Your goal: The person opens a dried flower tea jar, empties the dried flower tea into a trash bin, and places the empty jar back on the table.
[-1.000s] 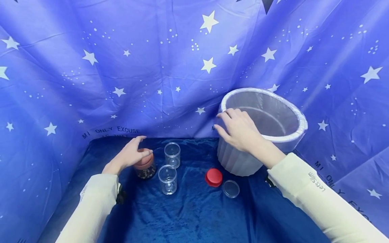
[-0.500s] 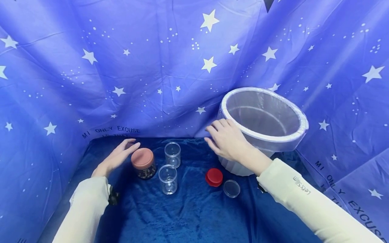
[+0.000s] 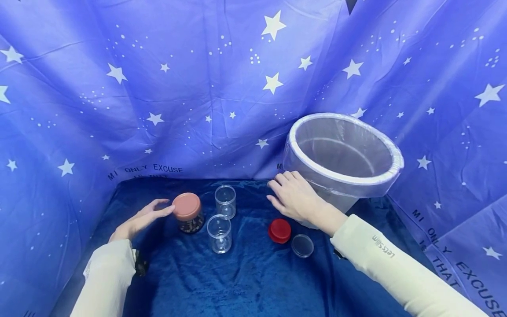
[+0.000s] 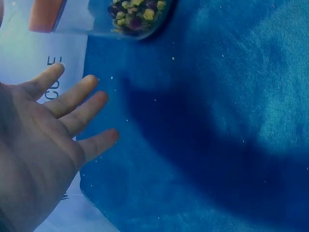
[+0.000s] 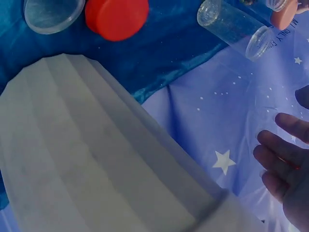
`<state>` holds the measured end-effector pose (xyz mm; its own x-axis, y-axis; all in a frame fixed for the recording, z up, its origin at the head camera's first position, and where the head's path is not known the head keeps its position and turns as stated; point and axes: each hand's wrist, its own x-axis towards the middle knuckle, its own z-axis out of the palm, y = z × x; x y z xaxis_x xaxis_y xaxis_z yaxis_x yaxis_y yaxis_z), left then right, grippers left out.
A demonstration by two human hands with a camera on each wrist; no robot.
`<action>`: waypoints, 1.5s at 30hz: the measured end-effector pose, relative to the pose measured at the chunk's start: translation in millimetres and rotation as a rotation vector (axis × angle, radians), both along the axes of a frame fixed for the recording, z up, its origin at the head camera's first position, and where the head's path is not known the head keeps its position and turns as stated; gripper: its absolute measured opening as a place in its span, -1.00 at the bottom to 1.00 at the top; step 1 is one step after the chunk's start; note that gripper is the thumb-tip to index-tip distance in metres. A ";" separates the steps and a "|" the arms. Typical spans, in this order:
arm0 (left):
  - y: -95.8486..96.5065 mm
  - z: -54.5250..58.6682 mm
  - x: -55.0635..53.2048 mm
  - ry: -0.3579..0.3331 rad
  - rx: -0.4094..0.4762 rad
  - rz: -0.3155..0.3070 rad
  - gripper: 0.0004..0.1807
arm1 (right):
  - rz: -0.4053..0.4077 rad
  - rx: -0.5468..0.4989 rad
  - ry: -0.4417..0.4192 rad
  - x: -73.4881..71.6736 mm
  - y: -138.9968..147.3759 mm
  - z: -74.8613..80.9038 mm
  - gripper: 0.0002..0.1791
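Jar (image 3: pixel 190 222), one, squat and round, see-through walls, standing upright on the left part of the counter (image 3: pixel 245 281) towards the back; capped with a flat-topped, salmon-pink lid (image 3: pixel 187 204) with a smooth rounded edge; contents, a mix (image 4: pixel 135 17) of small yellow and dark purple bits, settled in the lower part, with a band of clear wall above them. Left hand (image 3: pixel 142 218), at the jar's left, fingers spread wide, one fingertip right by the lid's edge; whether it touches, cannot be told. Right hand (image 3: pixel 295 198), fingers relaxed and slightly bent, grasping nothing, near the bin. Bin (image 3: pixel 343 202), one, whitish, fluted sides narrowing to the base, thick white rim, clear plastic liner folded down over the outside; stands at the back right. Cups, two, clear, upright, to the right of the jar: a rear cup (image 3: pixel 225 201) and a front cup (image 3: pixel 219 234). Red cap (image 3: pixel 279 230), one, round top, lying between the front cup and the bin; clear lid (image 3: pixel 303 245), one, flat disc, just beside it. Counter covering, deep blue, rumpled, with a sheen; backdrop (image 3: pixel 214 88), violet-blue with white stars
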<state>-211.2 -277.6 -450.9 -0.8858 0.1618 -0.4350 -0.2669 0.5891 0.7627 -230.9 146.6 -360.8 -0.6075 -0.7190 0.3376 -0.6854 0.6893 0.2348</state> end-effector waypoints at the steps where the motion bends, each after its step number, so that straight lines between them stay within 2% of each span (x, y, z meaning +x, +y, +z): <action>1: -0.2 -0.4 1.0 -0.001 -0.005 -0.002 -0.03 | 0.002 -0.001 -0.008 -0.2 -0.2 -2.1 -0.74; 6: -0.5 -5.0 2.3 0.009 -0.043 -0.027 0.02 | -0.014 -0.008 -0.093 -0.1 0.2 -14.7 -0.70; 9: 2.7 -12.1 1.6 0.045 -0.078 -0.035 0.13 | -0.063 -0.022 -0.221 -0.3 3.0 -23.0 -0.66; 13: 7.4 -23.5 0.8 0.134 -0.165 -0.029 0.32 | -0.144 -0.093 -0.413 -2.1 8.0 -30.2 -0.61; 17: 11.8 -31.7 0.3 0.185 -0.235 -0.009 0.41 | -0.184 -0.147 -0.516 -3.9 12.2 -30.6 -0.60; 26: 31.7 -35.0 -2.7 0.219 -0.256 -0.029 0.40 | -0.198 -0.125 -0.545 -4.3 19.8 -31.3 -0.62; 29: 36.9 -38.9 -3.3 0.219 -0.201 -0.005 0.37 | -0.190 -0.119 -0.539 -3.4 21.9 -32.3 -0.63; 32: 40.9 -45.2 -3.6 0.222 -0.098 0.050 0.31 | -0.189 -0.117 -0.530 -2.2 24.4 -31.9 -0.66; 34: 42.3 -50.2 -4.2 0.263 -0.007 0.065 0.23 | -0.187 -0.123 -0.526 -1.3 26.0 -31.3 -0.69; 38: 43.4 -58.2 -4.1 0.317 0.093 0.066 0.19 | -0.178 -0.151 -0.549 -1.3 28.0 -32.8 -0.70; 45: 44.8 -59.6 -3.0 0.247 0.067 0.107 0.26 | -0.187 -0.171 -0.604 -1.4 26.0 -40.3 -0.63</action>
<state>-214.1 -232.8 -510.5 -0.9773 0.0826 -0.1951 -0.1260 0.5136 0.8487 -232.4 172.5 -401.1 -0.8357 -0.5492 -0.0022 -0.5272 0.8033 -0.2771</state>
